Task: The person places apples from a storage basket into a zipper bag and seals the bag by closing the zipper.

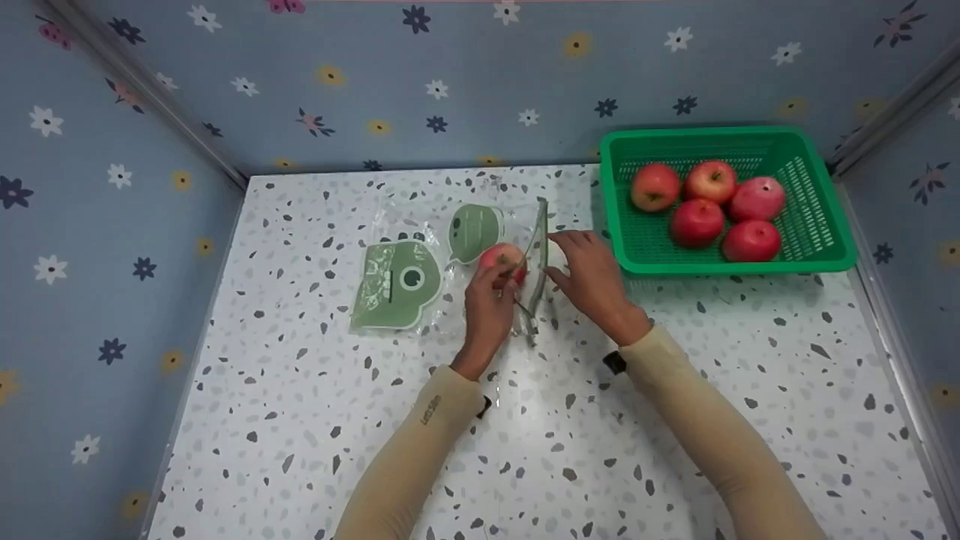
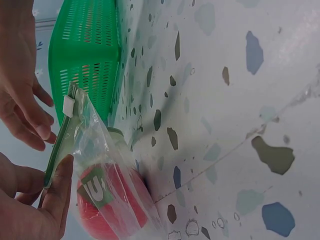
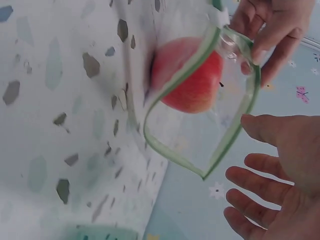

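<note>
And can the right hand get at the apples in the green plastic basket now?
Likely yes: the right hand is near the green plastic basket, whose open top leaves the apples uncovered.

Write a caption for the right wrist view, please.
A red apple inside an open, clear bag edged in green, beside the person's hands.

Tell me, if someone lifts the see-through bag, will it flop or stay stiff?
The bag will probably flop, since its clear plastic looks thin and wrinkly. Its green rim may bend less, as it looks thicker than the rest. The round apple inside could roll about and pull the bag down, because the bag looks roomy around it.
</note>
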Demonstrator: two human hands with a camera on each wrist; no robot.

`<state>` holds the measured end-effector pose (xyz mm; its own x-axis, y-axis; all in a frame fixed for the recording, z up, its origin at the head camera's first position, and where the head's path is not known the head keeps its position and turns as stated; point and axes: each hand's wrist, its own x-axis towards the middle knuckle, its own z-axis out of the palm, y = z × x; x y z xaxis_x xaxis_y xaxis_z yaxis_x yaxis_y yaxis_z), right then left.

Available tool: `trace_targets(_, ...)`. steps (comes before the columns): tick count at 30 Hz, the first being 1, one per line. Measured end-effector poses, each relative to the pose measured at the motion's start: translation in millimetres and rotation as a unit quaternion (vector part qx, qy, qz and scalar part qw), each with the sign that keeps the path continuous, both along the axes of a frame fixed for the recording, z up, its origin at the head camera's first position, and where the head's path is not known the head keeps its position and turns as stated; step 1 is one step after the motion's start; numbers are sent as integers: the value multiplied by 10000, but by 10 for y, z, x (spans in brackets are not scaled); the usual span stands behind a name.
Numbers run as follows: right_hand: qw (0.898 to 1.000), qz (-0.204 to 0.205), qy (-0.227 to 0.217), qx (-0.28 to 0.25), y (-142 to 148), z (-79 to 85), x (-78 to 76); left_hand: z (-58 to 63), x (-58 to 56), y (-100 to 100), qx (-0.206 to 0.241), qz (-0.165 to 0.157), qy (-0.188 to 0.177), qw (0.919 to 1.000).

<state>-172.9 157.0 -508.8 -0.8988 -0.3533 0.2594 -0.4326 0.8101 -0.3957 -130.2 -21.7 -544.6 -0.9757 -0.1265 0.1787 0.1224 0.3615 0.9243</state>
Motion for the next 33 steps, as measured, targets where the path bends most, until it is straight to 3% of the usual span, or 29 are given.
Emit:
trace_targets(7, 9998, -133, 150, -13, 167, 131, -24, -11, -2, 8, 143, -5, 5, 9999)
trace_targets(15, 9980, -613, 164, -22, 462, 259, -113, -23, 2, -1, 115, -16, -28, 9999)
trace_targets(33, 9928, -1190, 120, -74, 1004, 245, -219, -12, -1, 0, 285, -44, -144, 9995)
